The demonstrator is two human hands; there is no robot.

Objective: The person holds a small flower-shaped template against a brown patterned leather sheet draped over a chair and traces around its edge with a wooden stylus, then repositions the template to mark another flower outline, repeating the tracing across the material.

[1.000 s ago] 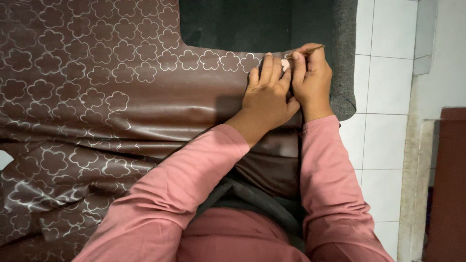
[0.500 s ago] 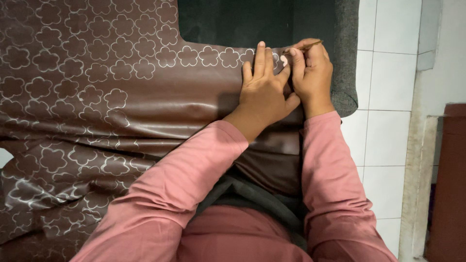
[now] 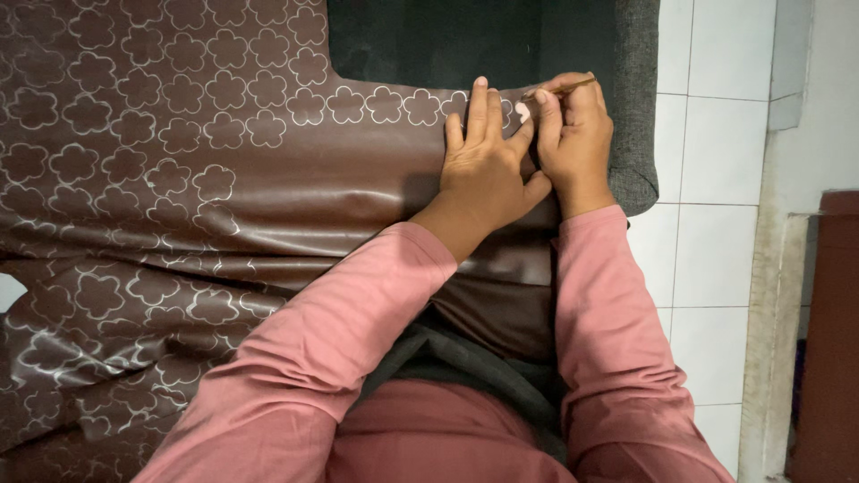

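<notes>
Item: brown flower-patterned leatherette sheet point(image 3: 224, 179), spread over dark grey cushion point(image 3: 637, 134). Your left hand point(image 3: 483, 165) lies flat, fingers extended, pinning its far-right edge. Your right hand point(image 3: 573, 134) pinches a thin needle-like tool point(image 3: 573, 86) there. Work at that edge appears unfinished; extent done cannot be told.

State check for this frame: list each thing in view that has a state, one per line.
Brown patterned sheet: spread flat at top, wrinkled at lower left.
Left hand: flat, fingers spread, pressing on the sheet's edge.
Right hand: closed around a thin stick-like tool, beside the left hand.
Grey cushion: partly covered by the sheet.
</notes>
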